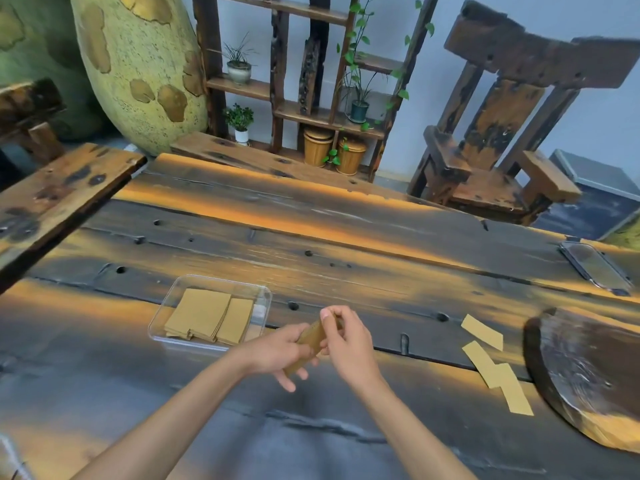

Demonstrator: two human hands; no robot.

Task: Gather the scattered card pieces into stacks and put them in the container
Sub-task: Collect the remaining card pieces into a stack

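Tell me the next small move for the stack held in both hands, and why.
Probably carry the held stack left and lay it in the clear container. The left hand grips it, the right hand pinches its top edge, and stacks already lie inside there. Three loose cards on the table can wait.

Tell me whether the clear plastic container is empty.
Not empty: the clear plastic container holds two stacks of tan card pieces lying flat side by side.

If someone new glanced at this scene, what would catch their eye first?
Probably the left hand and right hand at centre, together holding a stack of card pieces. Next, the clear container to their left with cards inside, and loose card pieces lying to the right.
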